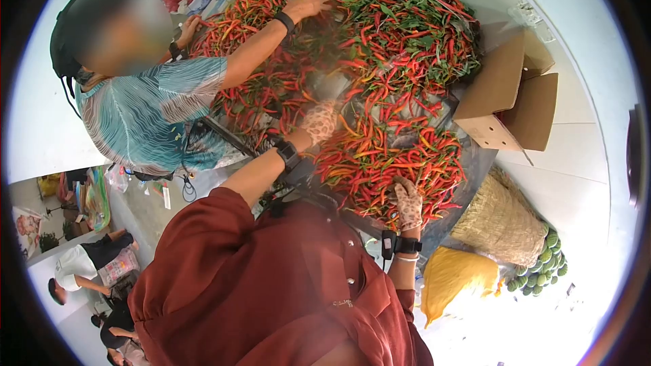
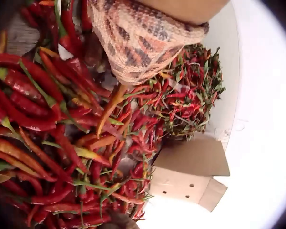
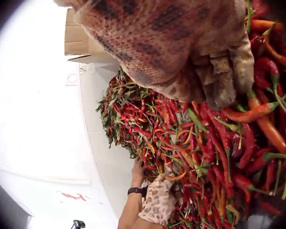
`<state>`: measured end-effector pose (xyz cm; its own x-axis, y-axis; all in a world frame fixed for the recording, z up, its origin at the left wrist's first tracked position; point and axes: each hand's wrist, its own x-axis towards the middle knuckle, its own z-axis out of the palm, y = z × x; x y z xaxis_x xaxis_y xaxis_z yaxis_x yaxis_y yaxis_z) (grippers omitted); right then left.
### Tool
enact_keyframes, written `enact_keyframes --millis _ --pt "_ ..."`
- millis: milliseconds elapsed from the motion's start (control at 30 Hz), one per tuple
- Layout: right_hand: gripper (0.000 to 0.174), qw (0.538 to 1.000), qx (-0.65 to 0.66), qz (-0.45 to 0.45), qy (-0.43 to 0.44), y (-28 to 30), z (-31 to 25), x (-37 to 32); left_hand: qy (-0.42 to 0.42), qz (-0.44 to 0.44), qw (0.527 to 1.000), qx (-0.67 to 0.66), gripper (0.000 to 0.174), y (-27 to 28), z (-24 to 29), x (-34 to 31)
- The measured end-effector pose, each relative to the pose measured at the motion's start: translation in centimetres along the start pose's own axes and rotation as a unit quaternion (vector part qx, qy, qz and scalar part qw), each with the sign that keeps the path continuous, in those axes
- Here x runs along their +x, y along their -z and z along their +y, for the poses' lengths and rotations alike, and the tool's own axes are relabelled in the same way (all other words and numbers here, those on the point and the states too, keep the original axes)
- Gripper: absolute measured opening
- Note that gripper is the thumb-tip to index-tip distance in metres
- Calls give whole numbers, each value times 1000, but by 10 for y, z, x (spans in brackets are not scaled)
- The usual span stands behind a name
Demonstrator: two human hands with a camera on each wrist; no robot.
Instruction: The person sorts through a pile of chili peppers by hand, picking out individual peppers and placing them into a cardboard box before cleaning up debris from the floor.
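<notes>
A heap of red and orange chili peppers (image 1: 380,169) covers the table in front of me. My left hand (image 1: 322,122), in a spotted glove, reaches over the middle of the heap. In the left wrist view an orange chili pepper (image 2: 112,107) sticks out below its gloved fingers, pinched at the tips. My right hand (image 1: 409,205), gloved alike, rests on the near part of the peppers. In the right wrist view its bent fingers (image 3: 219,86) press down at an orange pepper (image 3: 250,113); I cannot tell whether they grip any.
Another person (image 1: 156,95) works at the heap on the left, bare hand (image 1: 308,4) on the peppers. Leafy chilies (image 1: 420,20) pile up at the back. An opened cardboard box (image 1: 498,105) stands right, with a woven sack (image 1: 502,224), a yellow bag (image 1: 458,281) and green produce (image 1: 542,264) below.
</notes>
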<state>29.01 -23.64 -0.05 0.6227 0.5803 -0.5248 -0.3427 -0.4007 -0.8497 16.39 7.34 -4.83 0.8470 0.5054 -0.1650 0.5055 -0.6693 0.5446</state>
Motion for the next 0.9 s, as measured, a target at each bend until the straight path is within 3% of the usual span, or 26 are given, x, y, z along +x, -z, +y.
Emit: enact_keyframes --millis 67,100,133,200,233,267,300,333,367,400,467,500,567,667,700,800,867,900 --pt "24 1000 8 5 -2 -1 -1 1 55 -14 998 37 48 16 -3 0" --pt "24 1000 1 5 -4 -1 -4 1 138 -63 980 -129 48 19 -9 3" --pt "24 1000 1 4 -3 -1 -3 1 140 -62 980 -128 48 12 -24 7" --pt "23 1000 13 7 -1 -1 -2 2 99 -22 962 -254 47 -19 -63 12" --pt "24 1000 18 3 -6 -1 -2 2 153 -54 969 -186 44 55 12 -3" --pt "24 1000 16 0 -5 0 1 4 155 -50 969 -188 44 52 4 0" --pt "24 1000 23 -4 -5 3 7 7 74 -121 990 -4 41 45 -14 10" --pt "24 999 31 -5 -7 5 10 8 -11 -188 965 181 38 32 -37 20" --pt "24 999 31 -3 -8 4 7 6 38 -85 995 36 34 7 -85 22" --pt "24 1000 8 -1 -2 1 2 3 111 8 974 -195 35 38 -55 16" --pt "24 1000 -17 -3 3 2 1 1 204 51 886 -414 16 73 -13 5" --pt "24 1000 -1 -5 2 2 2 2 205 54 885 -414 16 68 -17 1" --pt "24 999 39 -16 -11 3 2 3 128 7 960 -248 18 56 -31 -8" --pt "24 1000 10 1 4 1 2 2 137 -70 951 -268 30 58 -36 -42" --pt "24 1000 10 0 3 2 2 2 188 -125 932 -285 25 73 -21 -56" --pt "25 1000 19 -7 -4 2 3 4 196 -173 932 -251 21 72 -27 -107" --pt "23 1000 4 -13 0 5 5 4 200 -223 929 -218 17 72 -41 -149" --pt "23 1000 3 -16 0 5 4 4 158 -207 945 -196 22 43 -82 -184"
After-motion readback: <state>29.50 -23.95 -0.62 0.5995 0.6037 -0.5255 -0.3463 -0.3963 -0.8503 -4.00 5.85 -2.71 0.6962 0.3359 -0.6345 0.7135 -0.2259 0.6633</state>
